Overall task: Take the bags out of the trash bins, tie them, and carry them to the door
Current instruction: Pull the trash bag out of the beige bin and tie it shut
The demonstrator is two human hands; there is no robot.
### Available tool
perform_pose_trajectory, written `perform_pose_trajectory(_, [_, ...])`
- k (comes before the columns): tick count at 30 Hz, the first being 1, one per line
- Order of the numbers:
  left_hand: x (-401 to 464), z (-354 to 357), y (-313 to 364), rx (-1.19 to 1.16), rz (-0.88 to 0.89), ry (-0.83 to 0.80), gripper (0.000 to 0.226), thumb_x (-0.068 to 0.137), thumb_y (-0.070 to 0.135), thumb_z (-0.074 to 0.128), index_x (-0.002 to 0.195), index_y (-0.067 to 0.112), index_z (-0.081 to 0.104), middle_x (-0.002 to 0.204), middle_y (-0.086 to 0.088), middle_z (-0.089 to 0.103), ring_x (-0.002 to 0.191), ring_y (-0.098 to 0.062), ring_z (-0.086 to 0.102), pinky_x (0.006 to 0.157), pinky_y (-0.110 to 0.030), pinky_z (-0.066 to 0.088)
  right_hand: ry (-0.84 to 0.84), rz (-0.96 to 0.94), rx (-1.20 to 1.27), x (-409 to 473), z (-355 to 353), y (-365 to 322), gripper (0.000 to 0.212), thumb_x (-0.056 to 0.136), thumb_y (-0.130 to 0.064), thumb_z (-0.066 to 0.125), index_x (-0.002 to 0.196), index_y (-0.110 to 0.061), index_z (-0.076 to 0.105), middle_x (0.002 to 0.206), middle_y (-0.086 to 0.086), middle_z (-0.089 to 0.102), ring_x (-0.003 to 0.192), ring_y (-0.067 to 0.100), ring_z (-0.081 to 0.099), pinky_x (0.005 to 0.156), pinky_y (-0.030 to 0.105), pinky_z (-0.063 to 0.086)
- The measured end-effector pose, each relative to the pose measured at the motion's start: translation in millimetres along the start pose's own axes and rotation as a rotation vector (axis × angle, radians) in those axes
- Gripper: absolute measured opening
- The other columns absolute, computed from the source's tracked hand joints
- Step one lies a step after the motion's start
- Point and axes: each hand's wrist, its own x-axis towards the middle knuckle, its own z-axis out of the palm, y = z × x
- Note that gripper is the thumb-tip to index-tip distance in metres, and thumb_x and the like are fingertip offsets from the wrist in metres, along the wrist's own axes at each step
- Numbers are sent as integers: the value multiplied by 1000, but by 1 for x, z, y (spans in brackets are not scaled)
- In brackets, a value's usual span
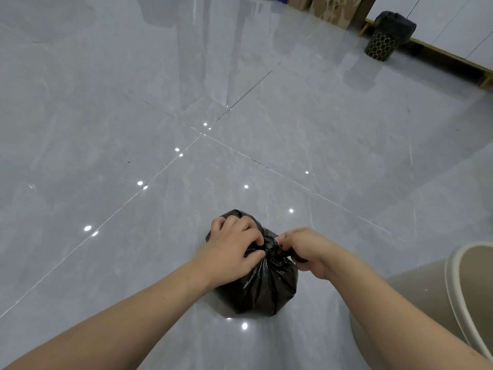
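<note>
A small black trash bag (pixel 264 287) sits on the grey tiled floor, its neck gathered into a knot at the top. My left hand (pixel 234 247) grips the bag's plastic on the left of the knot. My right hand (pixel 304 249) pinches the twisted plastic on the right of the knot. A beige trash bin (pixel 458 265) with no bag showing stands at the lower right, partly behind my right forearm. Far off at the upper right is a patterned dark bin (pixel 380 46) with a black bag (pixel 394 25) bulging over its rim.
Glossy grey floor tiles (pixel 133 116) spread in all directions around the bag. A white cabinet on wooden legs (pixel 453 25) runs along the right wall. Cardboard boxes (pixel 330 9) stand at the top, left of the patterned bin.
</note>
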Motion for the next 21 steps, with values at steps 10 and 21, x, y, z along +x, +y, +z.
perform_pose_trajectory(10, [19, -19, 16, -762, -619, -124, 17, 71, 29, 50, 56, 20, 47, 55, 11, 44, 64, -15, 42, 63, -30, 35, 195, -172, -6, 0, 1, 5, 15, 89, -8, 50, 82, -13, 62, 61, -5, 48, 36, 3, 38, 33, 15, 28])
perform_pose_trajectory(21, [9, -24, 6, -692, -551, -228, 29, 64, 50, 69, 81, 28, 61, 83, 8, 66, 79, -10, 60, 89, -34, 43, 101, -300, -125, -5, 10, 8, 20, 86, -18, 57, 77, -3, 67, 72, 7, 57, 70, 21, 52, 68, 35, 45])
